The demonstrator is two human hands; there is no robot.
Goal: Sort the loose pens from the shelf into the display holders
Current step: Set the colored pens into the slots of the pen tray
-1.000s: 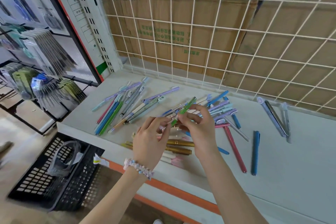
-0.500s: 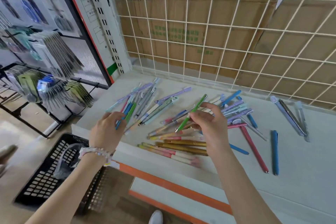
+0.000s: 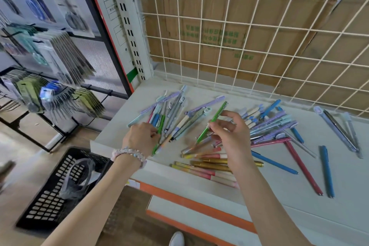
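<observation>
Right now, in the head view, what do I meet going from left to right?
black basket → left hand → right hand holding a green pen → red pen → dark blue pen → clear pens by the wire grid.

Left hand [image 3: 140,136] fingertips hidden (pens [image 3: 171,114] beneath)

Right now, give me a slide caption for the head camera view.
Right hand holds a green pen above loose pens on the white shelf while the left hand pinches another green pen in the pile.
</observation>
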